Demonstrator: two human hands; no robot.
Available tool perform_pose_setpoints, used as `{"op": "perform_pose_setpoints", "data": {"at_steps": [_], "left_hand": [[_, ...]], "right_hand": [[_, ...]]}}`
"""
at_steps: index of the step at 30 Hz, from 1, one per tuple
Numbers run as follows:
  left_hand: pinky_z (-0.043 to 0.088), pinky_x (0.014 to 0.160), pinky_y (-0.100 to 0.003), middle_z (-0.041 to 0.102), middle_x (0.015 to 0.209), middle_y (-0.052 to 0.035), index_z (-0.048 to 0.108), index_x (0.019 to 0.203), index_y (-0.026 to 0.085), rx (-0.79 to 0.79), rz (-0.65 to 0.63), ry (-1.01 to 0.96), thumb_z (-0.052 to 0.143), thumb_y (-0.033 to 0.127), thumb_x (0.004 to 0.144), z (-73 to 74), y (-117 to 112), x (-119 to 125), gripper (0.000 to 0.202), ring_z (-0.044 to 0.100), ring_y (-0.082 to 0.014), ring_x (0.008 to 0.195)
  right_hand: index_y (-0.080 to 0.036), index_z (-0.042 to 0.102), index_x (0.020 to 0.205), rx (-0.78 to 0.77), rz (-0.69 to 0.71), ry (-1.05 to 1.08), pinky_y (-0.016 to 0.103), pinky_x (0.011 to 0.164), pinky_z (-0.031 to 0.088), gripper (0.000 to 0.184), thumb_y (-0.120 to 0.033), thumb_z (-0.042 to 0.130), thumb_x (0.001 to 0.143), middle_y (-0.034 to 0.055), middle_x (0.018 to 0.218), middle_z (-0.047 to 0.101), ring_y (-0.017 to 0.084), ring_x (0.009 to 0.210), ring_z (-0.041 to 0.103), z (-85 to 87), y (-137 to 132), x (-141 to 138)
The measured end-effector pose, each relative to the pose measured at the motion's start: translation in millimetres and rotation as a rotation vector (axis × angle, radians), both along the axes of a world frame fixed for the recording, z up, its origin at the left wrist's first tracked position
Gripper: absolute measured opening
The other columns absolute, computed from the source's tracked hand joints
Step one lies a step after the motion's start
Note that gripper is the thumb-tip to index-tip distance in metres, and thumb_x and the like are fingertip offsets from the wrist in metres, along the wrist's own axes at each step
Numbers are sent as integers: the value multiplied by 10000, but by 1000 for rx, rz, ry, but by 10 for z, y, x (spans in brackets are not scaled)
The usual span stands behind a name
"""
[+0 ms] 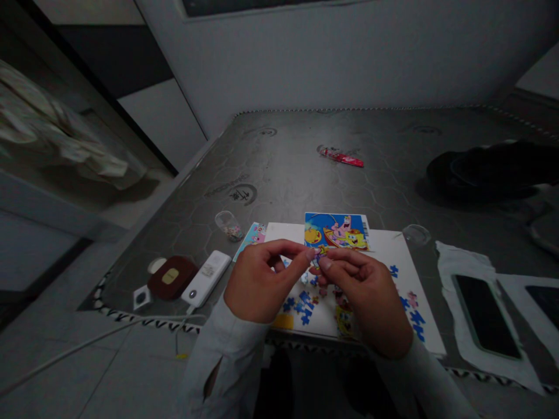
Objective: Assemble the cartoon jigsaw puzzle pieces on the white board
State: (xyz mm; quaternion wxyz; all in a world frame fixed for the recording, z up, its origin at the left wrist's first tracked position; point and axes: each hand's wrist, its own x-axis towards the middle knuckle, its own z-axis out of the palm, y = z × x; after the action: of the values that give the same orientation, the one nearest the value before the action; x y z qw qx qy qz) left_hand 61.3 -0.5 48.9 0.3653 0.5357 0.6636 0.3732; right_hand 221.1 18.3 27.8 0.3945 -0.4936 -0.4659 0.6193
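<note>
**Small piece pinched over a crowded board, close to the table's front edge**

Both hands meet above the white board (393, 244). The left hand (257, 285) and the right hand (364, 297) each close thumb and forefinger narrowly on one small puzzle piece (318, 254), held in the air just in front of the picture card (336, 231). Only fingertips grip it, so a slip seems the main risk. The piece could fall among the loose pieces (301, 302) scattered under the hands and be hard to pick out in this dim light. It could also bounce past the board's near side, which lies close to the front edge of the table (297, 174), and drop to the floor. A sleeve dragged low could sweep blue pieces off the same way.

Sideways room is tight. To the left a clear cup (229, 226), a white power bank (206, 278) and a brown case (171, 277) stand near the board, and a cable (87, 343) hanging off the edge could be snagged. To the right a second clear cup (416, 234) sits at the board's corner and a phone (484, 314) lies on a cloth. The far half of the table is mostly open, bar a red wrapper (340, 156)
</note>
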Motion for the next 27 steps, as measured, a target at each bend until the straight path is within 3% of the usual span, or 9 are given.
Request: {"op": "perform_pose_setpoints", "data": {"at_steps": [6, 13, 27], "left_hand": [[400, 530, -262, 762, 785, -38, 784, 833, 214, -14, 32, 10, 678, 515, 795, 6, 3, 9, 322, 610, -162, 647], [409, 546, -263, 764, 787, -32, 787, 830, 226, -12, 23, 31, 674, 510, 792, -6, 25, 6, 308, 625, -172, 682], [388, 525, -258, 747, 748, -10, 786, 832, 234, -32, 20, 35, 676, 540, 784, -20, 14, 2, 329, 566, -139, 598]], "right_hand": [[-215, 703, 874, 11, 7, -4, 241, 472, 466, 338, -509, 767, 720, -11, 592, 681, 131, 539, 620, -14, -2, -8], [-209, 716, 889, 9, -4, 13, 193, 414, 386, 344, -502, 780, 718, -4, 621, 700, 121, 581, 641, -24, 0, -4], [-202, 718, 846, 37, -7, 21, 164, 381, 358, 324, -476, 804, 696, -1, 582, 691, 90, 517, 586, -1, 4, 7]]}}
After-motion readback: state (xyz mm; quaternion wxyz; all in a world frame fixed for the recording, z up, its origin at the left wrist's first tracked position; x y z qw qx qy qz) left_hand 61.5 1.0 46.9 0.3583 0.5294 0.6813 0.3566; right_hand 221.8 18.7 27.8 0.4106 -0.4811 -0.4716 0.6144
